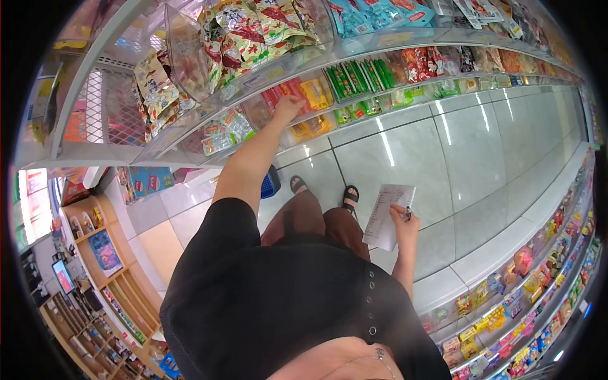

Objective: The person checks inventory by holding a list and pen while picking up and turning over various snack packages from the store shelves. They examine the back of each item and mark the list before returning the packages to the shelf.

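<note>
My left hand [288,106] reaches into a lower shelf bin, over red packets [273,95] and beside yellow packets [315,92]. Its fingers are bent and touch or hover at the red packets; whether they grip one is too small to tell. Over the floor on the right, my right hand [404,223] holds a white paper sheet [387,212] with rows of writing, and a dark pen [408,214] sticks out between its fingers. Green packets [361,79] stand to the right of the yellow ones.
Large snack bags [259,31] fill the upper shelf [272,76]. A blue basket [270,183] sits on the tiled floor by my feet. Another snack shelf [506,304] runs along the right. Wooden shelving [120,278] and a small screen [63,276] are at the lower left.
</note>
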`<state>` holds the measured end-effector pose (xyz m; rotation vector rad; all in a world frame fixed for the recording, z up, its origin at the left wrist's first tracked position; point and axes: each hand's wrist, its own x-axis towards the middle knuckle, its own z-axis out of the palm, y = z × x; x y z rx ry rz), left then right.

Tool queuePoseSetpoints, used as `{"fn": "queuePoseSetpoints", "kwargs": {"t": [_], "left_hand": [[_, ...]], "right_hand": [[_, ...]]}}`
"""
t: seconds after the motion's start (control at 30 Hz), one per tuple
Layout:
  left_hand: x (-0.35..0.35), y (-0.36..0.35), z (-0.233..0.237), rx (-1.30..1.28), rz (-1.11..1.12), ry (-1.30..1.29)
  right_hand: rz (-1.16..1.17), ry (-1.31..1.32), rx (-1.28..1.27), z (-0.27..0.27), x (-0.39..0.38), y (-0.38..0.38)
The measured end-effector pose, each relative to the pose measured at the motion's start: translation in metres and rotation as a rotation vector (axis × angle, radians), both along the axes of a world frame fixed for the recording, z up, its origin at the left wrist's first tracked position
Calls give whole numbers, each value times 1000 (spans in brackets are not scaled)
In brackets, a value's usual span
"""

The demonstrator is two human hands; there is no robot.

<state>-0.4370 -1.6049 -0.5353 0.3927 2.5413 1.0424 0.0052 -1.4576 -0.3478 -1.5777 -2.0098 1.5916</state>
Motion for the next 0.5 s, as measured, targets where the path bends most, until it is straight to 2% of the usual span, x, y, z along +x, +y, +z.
{"fn": "queuePoseSetpoints", "kwargs": {"t": [0.07, 0.17, 0.27, 0.37, 0.47, 0.5], "left_hand": [[-3, 22, 13, -2, -36, -219], [-3, 45, 16, -191, -20, -190], [-1, 57, -2, -202, 170, -178], [7, 64, 26, -140, 175, -278], [12, 65, 33, -7, 198, -205], [14, 64, 36, 128, 271, -236]], "right_hand": [[5, -37, 11, 8, -4, -5], [5, -47, 22, 11, -1, -8], [-5, -48, 25, 4, 7, -11], [-5, -32, 30, -3, 13, -11], [12, -23, 38, -7, 15, -8], [16, -32, 38, -4, 13, -6]]}}
